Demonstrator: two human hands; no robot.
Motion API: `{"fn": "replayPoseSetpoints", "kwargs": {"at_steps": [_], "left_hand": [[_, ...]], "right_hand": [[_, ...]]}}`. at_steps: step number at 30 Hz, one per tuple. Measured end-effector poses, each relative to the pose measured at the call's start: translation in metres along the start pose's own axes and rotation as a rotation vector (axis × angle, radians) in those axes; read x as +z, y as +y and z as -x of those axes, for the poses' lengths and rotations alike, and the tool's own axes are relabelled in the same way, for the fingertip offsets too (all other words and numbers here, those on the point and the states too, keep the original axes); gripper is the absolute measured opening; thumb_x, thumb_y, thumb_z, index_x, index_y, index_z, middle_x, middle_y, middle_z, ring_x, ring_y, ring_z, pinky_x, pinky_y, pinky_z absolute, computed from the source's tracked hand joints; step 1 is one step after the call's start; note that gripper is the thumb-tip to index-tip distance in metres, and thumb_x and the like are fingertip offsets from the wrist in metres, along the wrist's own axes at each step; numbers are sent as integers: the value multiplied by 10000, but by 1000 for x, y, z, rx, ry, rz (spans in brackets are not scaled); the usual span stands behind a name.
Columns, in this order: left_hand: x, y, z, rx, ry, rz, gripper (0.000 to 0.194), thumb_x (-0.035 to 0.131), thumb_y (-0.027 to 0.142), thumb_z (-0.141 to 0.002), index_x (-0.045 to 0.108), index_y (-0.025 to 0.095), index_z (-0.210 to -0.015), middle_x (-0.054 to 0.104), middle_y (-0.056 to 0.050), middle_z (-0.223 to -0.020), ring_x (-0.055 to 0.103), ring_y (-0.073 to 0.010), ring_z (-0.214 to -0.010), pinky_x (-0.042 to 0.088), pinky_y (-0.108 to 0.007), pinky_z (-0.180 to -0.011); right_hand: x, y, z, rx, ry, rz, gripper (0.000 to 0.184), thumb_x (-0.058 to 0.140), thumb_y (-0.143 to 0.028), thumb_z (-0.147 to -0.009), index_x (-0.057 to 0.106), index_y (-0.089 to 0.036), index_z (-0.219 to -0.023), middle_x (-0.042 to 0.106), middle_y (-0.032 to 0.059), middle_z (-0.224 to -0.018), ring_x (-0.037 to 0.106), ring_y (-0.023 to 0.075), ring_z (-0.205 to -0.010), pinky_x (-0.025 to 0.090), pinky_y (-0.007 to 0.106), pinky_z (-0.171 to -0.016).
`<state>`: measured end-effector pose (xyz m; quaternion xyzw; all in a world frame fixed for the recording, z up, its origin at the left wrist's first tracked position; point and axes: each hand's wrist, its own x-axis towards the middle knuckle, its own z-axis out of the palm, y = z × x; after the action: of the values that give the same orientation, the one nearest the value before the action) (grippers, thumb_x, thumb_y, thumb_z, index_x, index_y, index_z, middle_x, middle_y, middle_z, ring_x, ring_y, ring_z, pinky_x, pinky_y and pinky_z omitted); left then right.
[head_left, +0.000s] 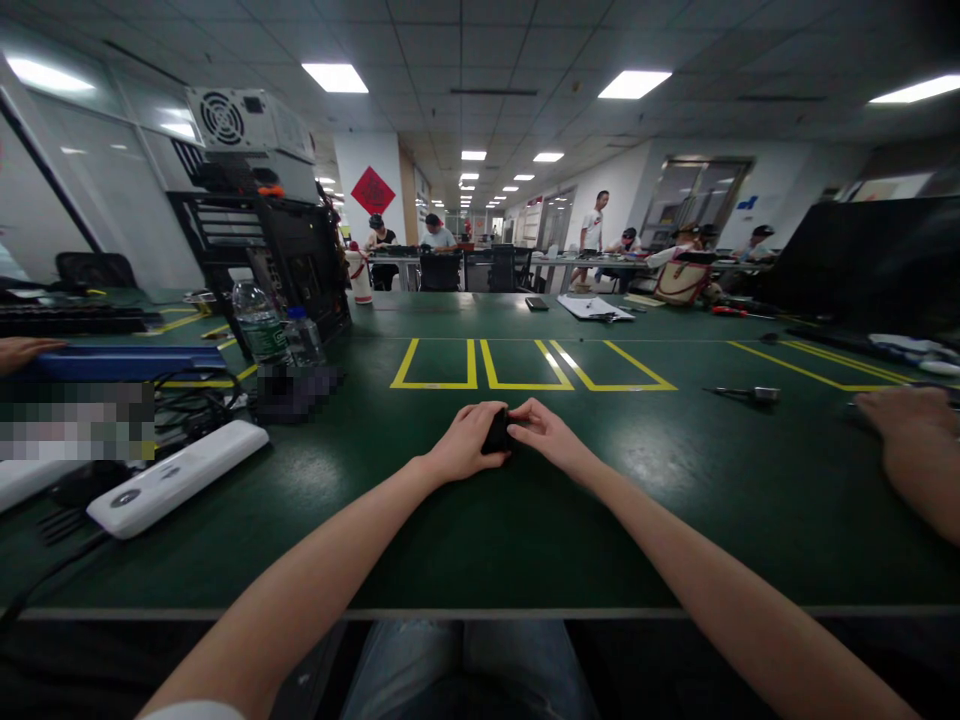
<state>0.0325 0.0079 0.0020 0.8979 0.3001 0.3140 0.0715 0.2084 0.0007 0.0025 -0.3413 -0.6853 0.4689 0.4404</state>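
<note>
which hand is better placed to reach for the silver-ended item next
Probably the right hand: it is nearer to the silver-ended item, out on its own side, with fingertips at the edge of the black object. The left hand is farther off and curled around that object.

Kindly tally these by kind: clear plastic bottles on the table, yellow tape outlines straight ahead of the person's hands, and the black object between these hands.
Clear plastic bottles: 2
Yellow tape outlines: 3
Black object: 1
Total: 6
</note>
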Motion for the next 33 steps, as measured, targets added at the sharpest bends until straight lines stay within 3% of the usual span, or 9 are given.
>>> {"fn": "replayPoseSetpoints", "kwargs": {"at_steps": [6,14,21,28,33], "left_hand": [[-2,2,0,-9,-6,-2,597,589,267,-659,287,215,-1171,454,-65,-1130,426,-221,-1070,246,-421,-962],[0,1,0,-8,-5,8,627,603,243,-637,281,206,-1174,452,-65,-1130,418,-218,-1075,242,-411,-965],[0,1,0,-2,-2,1,617,597,262,-647,281,206,-1173,441,-71,-1141,411,-220,-1082,245,-414,-961],[-2,2,0,-4,-11,5,596,588,268,-660,280,218,-1167,444,-64,-1140,415,-218,-1080,238,-419,-964],[-3,2,0,-16,-18,13,595,585,262,-661,278,223,-1168,450,-64,-1132,423,-224,-1073,243,-432,-957]], "right_hand": [[-1,3,1,129,-30,23,288,569,-299,-703,450,-206,-949,530,35,-979,514,177,-947,400,397,-845],[-5,8,2,63,-113,-49,476,690,-205,-572,402,-223,-950,528,22,-971,509,173,-972,398,390,-860],[0,-1,3,103,-18,-28,258,554,-356,-709,446,-213,-895,548,20,-922,534,155,-872,423,382,-813],[-2,4,-1,121,-29,16,290,559,-324,-709,457,-217,-959,532,31,-975,512,177,-934,418,395,-822],[-1,-2,3,21,-90,32,297,618,-240,-653,457,-213,-901,499,8,-979,503,166,-958,393,379,-868]]}}
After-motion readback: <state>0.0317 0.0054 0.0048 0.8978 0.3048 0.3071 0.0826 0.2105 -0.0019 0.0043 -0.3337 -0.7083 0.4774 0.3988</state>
